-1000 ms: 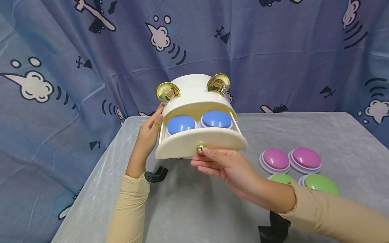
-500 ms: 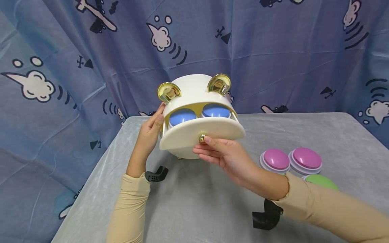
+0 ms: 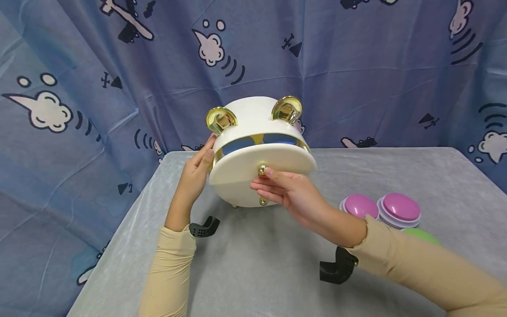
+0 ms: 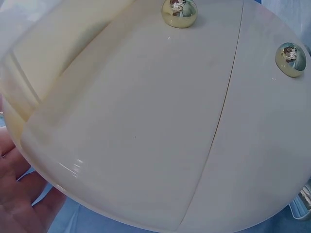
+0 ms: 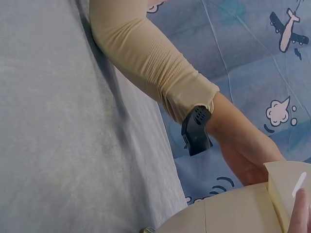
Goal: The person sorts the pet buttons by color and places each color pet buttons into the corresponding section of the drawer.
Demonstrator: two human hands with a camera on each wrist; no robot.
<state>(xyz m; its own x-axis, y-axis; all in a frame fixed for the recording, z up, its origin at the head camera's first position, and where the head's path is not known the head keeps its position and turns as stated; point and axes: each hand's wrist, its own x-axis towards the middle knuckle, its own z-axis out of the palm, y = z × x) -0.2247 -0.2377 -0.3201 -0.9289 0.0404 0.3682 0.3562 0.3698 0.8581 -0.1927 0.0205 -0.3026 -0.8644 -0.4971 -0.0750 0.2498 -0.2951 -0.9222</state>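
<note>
A white rounded box (image 3: pixel 253 116) with gold ears (image 3: pixel 220 119) stands on the grey table. Its upper drawer (image 3: pixel 233 169) is partly pulled out, showing narrow strips of two blue domed pieces (image 3: pixel 238 144) inside. With thumb and fingers my right hand (image 3: pixel 297 190) pinches the drawer's gold knob (image 3: pixel 262 169). Against the box's left side rests my left hand (image 3: pixel 198 169), its fingers extended. Below the drawer a second gold knob (image 3: pixel 263 201) shows. The white front (image 4: pixel 136 121) fills most of the left wrist view. Right fingertips (image 5: pixel 301 213) appear at the right wrist view's edge.
Two pink domed pieces (image 3: pixel 402 207) with pale rims sit on the table (image 3: pixel 257 273) to the right. A green one (image 3: pixel 421 235) is partly hidden by the right sleeve. A blue patterned curtain (image 3: pixel 356 88) hangs behind the table.
The upper drawer has slid inward with my right hand on its knob. The blue pieces have become mostly hidden, and the lower knob has come into view. My left hand has stayed put.
</note>
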